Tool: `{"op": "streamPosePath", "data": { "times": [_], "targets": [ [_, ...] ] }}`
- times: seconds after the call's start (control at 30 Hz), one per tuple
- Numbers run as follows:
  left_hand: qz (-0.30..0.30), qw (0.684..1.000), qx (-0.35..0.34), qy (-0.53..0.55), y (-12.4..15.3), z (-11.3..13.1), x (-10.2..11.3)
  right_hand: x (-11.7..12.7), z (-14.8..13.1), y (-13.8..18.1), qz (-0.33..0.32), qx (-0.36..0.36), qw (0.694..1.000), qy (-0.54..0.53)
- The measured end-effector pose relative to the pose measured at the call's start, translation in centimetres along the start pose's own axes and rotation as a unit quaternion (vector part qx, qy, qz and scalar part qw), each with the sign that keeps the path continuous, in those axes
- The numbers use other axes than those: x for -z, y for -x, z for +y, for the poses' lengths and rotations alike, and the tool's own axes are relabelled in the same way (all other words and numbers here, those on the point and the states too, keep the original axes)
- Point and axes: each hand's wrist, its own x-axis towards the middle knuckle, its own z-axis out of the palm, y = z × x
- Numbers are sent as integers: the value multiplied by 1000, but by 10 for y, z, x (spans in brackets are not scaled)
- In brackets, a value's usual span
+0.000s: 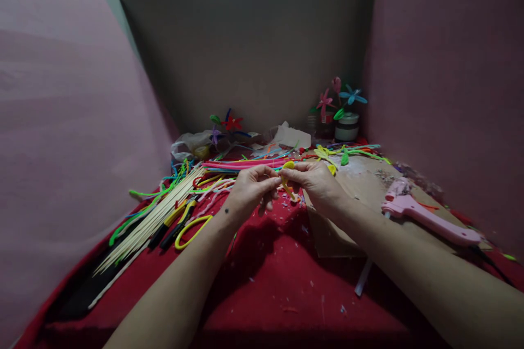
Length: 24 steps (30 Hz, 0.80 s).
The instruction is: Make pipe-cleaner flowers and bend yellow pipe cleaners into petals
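Observation:
Both my hands meet over the middle of a red cloth (270, 278). My left hand (251, 188) and my right hand (317, 182) each pinch a yellow pipe cleaner (287, 177) bent into a loop, fingers closed on it. Just behind them lies a bundle of pink and mixed-colour pipe cleaners (245, 164). To the left of my left hand lie a bunch of pale wooden sticks (151, 218) and yellow-handled scissors (186, 223).
A pink glue gun (426, 221) rests on a brown cardboard sheet (368, 185) at the right. Finished pipe-cleaner flowers (338, 98) stand in a jar at the back right, others (229, 122) at the back centre. Cardboard and pink walls enclose the space.

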Motion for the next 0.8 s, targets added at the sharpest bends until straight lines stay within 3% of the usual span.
{"op": "streamPosePath", "data": {
  "times": [0.17,0.37,0.47,0.67,0.8],
  "targets": [
    [55,997,-50,-11,2,12,4,-6,-7,5,-34,-33,995,90],
    [10,996,-38,-78,4,16,3,-9,-1,7,-76,-34,978,190],
    [17,995,-42,-90,4,15,5,-8,0,6,-92,-30,978,184],
    [103,986,-104,-80,3,8,-3,-10,-1,8,-85,-48,984,148],
    [122,984,-106,-72,5,5,-9,-10,0,7,-82,-46,987,127]
  ]
}}
